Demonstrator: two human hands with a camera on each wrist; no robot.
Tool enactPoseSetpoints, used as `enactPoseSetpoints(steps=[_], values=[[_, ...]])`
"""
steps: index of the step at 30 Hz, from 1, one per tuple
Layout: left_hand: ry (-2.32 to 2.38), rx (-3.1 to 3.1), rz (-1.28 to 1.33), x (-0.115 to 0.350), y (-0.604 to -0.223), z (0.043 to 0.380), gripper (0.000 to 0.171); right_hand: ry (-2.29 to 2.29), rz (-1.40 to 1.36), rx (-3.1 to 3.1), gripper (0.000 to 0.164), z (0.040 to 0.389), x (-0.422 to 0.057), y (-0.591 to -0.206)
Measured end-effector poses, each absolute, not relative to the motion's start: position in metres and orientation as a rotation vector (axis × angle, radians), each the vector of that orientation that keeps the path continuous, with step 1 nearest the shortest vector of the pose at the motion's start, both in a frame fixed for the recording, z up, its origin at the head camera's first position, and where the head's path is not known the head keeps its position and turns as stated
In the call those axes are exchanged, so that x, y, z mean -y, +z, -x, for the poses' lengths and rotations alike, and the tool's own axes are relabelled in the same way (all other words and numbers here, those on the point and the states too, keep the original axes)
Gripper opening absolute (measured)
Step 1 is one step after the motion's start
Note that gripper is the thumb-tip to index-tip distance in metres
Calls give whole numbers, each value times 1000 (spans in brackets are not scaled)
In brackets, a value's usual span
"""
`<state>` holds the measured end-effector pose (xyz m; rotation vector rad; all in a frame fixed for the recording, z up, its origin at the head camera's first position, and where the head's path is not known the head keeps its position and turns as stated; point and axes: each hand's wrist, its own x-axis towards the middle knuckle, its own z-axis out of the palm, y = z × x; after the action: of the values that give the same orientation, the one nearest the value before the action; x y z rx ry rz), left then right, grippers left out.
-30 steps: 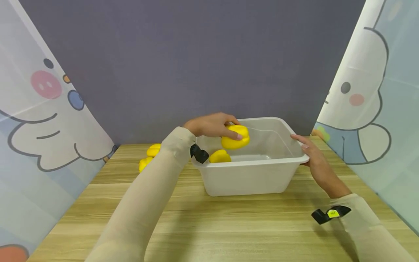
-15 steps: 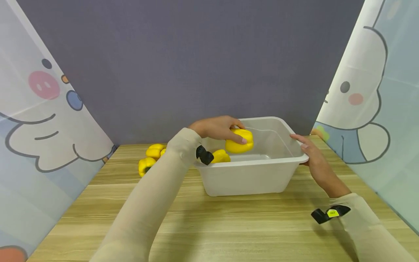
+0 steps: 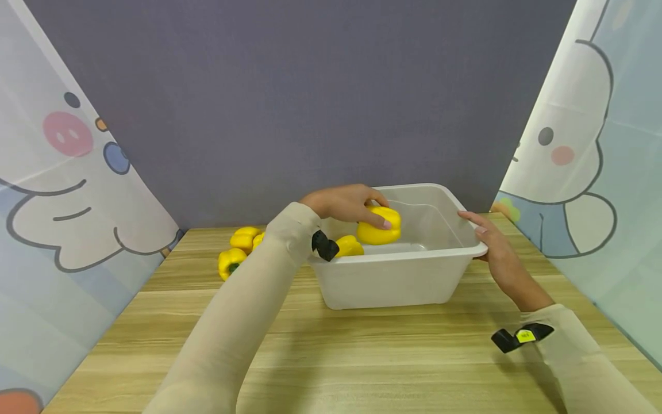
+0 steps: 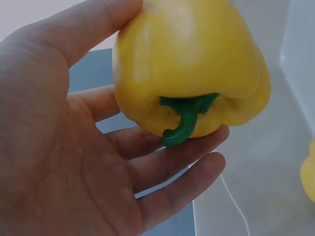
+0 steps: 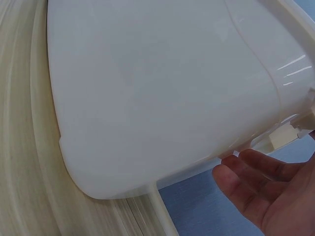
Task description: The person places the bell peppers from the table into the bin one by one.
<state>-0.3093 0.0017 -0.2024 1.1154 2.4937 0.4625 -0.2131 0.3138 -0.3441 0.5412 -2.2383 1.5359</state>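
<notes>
My left hand (image 3: pixel 349 204) grips a yellow bell pepper (image 3: pixel 381 225) over the inside of a white plastic tub (image 3: pixel 393 282). The left wrist view shows this bell pepper (image 4: pixel 192 54) with its green curved stem toward the palm, thumb on one side and fingers on the other. Another yellow bell pepper (image 3: pixel 349 246) lies in the tub's left end, partly hidden by the front rim. My right hand (image 3: pixel 493 253) holds the tub's right rim, thumb on top and fingers beneath. In the right wrist view, its fingertips (image 5: pixel 229 179) are under the rim.
Several more yellow bell peppers (image 3: pixel 233 261) sit on the wooden table (image 3: pixel 289 356) left of the tub, partly covered by the left sleeve (image 3: pixel 233 310). A grey panel (image 3: pixel 331 103) stands behind, and printed cartoon sheets (image 3: pixel 595 172) flank both sides.
My left hand has carried its bell pepper slightly right and down in the tub, uncovering more of the peppers on the table. My right hand has stayed on the rim.
</notes>
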Motion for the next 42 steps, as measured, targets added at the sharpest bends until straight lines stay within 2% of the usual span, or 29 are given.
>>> enactPoseSetpoints(steps=[10,31,42], values=[[801,-2447,-1100,2,-199,309,44,1549,-546,2230,46,212,-313,-343],[891,-2448,-1051,38,-187,308,38,1568,-554,2219,44,213,-315,-345],[901,-2486,-1042,59,-188,299,44,1570,-551,2220,45,212,-315,-345]])
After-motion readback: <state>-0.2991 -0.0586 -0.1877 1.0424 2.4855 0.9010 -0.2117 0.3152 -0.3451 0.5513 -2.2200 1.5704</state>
